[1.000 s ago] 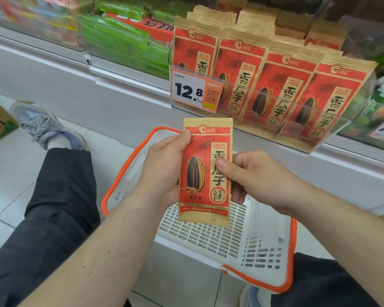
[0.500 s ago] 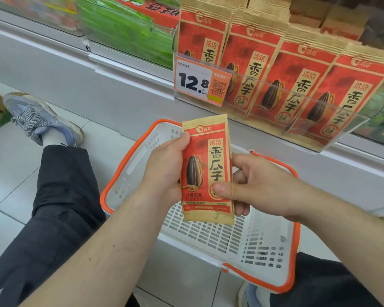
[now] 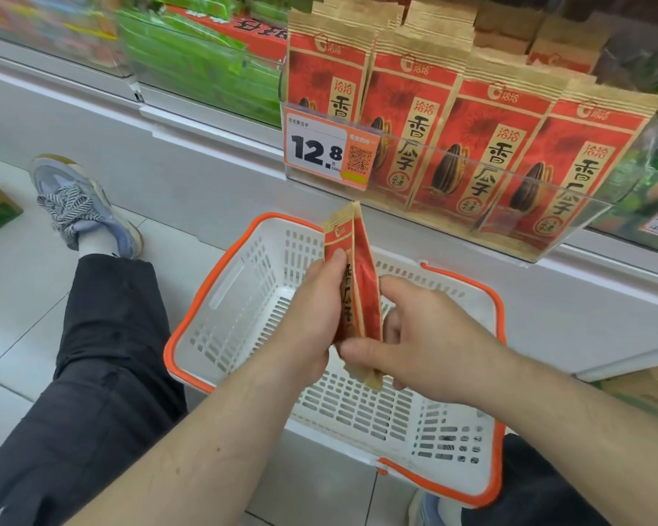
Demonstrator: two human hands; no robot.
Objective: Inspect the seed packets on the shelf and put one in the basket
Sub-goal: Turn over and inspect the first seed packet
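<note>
- Head view: a person crouched at a shop shelf holds one seed packet edge-on above a white basket with an orange rim.
- The left hand grips the packet's left face, thumb pressed high on the red print; the right hand pinches it low on the other side, fingers curled behind. Neither hand is spread.
- The packet is upright, tilted slightly, its bottom seam just over the basket floor. Nothing lies in the basket yet.
- Risk, as a judgement: turned this thin, the slick packet could slip between the two grips and drop before the check of its back is done.
- It could also fall outside the near rim if let go while the hands sit toward the basket's front.
- More packets stand in the clear shelf bin behind a price tag; a raised elbow or hand could knock that row forward.
</note>
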